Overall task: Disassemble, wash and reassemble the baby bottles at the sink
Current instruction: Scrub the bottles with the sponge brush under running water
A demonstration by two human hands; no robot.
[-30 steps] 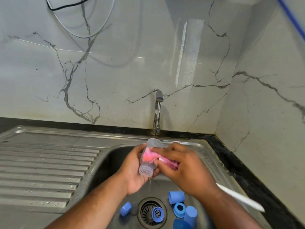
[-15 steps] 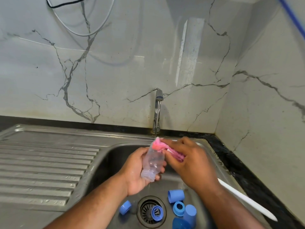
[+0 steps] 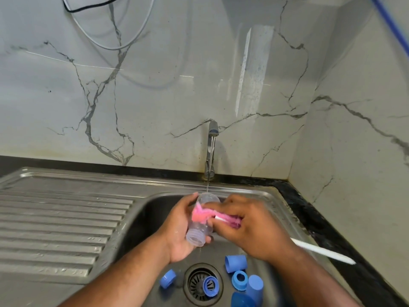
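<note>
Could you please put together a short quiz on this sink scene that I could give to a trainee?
1. True or false: water is running from the tap.
2. What does the left hand grip? A) a clear bottle B) a plate C) a towel
3. Fill in: the right hand holds a pink ___ with a white handle.
Key: 1 true; 2 A; 3 brush.

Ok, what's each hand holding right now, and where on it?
Left hand grips the clear bottle around its body. Right hand grips the pink brush near its head, white handle sticking out behind.
</note>
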